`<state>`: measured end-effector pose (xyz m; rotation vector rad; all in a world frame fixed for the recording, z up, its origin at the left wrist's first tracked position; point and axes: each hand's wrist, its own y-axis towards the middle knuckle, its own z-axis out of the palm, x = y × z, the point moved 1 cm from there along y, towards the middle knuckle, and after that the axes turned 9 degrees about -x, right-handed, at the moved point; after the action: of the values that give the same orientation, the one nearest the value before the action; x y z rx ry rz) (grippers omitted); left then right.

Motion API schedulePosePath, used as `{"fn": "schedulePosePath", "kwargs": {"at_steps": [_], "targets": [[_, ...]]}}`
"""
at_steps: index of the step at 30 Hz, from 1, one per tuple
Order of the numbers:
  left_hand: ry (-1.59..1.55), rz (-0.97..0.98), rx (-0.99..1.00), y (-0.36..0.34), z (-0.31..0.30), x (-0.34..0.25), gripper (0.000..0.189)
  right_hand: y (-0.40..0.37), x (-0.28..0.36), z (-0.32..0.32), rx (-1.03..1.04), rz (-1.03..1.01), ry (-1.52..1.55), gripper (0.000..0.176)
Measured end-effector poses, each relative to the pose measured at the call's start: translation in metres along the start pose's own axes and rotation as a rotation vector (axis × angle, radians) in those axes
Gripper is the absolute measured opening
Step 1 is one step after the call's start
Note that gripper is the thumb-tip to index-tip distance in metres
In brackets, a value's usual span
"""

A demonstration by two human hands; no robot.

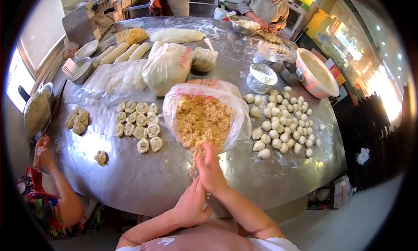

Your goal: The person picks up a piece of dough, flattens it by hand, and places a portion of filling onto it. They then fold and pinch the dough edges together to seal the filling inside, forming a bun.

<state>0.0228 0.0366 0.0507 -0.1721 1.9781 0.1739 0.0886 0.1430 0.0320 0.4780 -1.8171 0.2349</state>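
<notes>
My right hand (211,170) reaches to the near edge of a crumbly tan filling (202,120), fingers stretched out and thumb apart. The filling spills from an open plastic bag (239,116) with red print. Below it, my left hand (191,203) rests its straight fingertips against the heel of the right palm, thumb spread. I see nothing held in either hand; the space between the palms is partly hidden. Many small white dough balls (283,124) lie to the right. Left of the bag sit rows of round filled dough pieces (140,120).
Dough logs (126,52), a tied bag (167,68) and plastic sheeting (113,81) lie farther back. Bowls (261,79) and a large tub (315,72) stand at the right. Co-workers' hands (263,24) work at the far side; another person's arm (61,177) is at left.
</notes>
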Motion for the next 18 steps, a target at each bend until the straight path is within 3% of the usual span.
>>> {"fn": "schedulePosePath", "kwargs": {"at_steps": [1, 2, 5, 6, 9, 10, 16, 18], "targets": [[0.04, 0.019, -0.01, 0.003, 0.001, 0.002, 0.063, -0.004, -0.002, 0.001, -0.017, -0.024, -0.043, 0.065], [0.173, 0.075, 0.129, 0.008, -0.003, 0.002, 0.055, -0.018, -0.009, 0.01, -0.02, -0.145, 0.004, 0.064], [0.061, -0.015, -0.094, 0.016, -0.003, 0.026, 0.039, -0.036, 0.024, 0.001, 0.138, -0.128, -0.025, 0.057], [0.129, -0.009, -0.15, 0.019, -0.007, 0.028, 0.031, -0.036, 0.018, 0.004, 0.057, -0.144, 0.078, 0.049], [0.155, 0.138, -0.323, 0.024, -0.02, 0.03, 0.017, -0.037, 0.007, -0.003, 0.034, -0.361, -0.144, 0.038], [0.102, 0.039, -0.302, 0.023, -0.023, 0.028, 0.012, -0.037, 0.013, -0.003, -0.087, -0.446, -0.196, 0.028], [0.167, -0.006, -0.25, 0.017, -0.012, 0.049, 0.013, -0.045, 0.011, -0.01, 0.02, -0.19, -0.104, 0.015], [0.088, -0.189, -0.094, 0.008, -0.005, 0.057, 0.016, -0.05, 0.003, -0.014, 0.026, -0.193, -0.153, 0.011]]}}
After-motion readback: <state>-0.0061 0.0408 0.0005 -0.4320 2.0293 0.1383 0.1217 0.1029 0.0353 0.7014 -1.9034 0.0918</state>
